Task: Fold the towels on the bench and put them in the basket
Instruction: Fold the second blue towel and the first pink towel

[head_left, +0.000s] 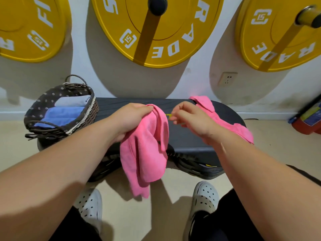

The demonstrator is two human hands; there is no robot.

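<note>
Bench (182,138): dark, rounded ends, stands on the beige floor (278,136) at the wall. Left end: 1 wicker basket (90,117) sits on top (folded towels (64,113) inside, blue and grey). Right end: 1 pink towel (231,123) lies crumpled, reaching the bench's edge.

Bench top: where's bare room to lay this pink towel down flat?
Bare bench runs between the basket and your left hand, and in the middle, between the held towel and the second pink towel. The right end is crowded by that towel.
</note>
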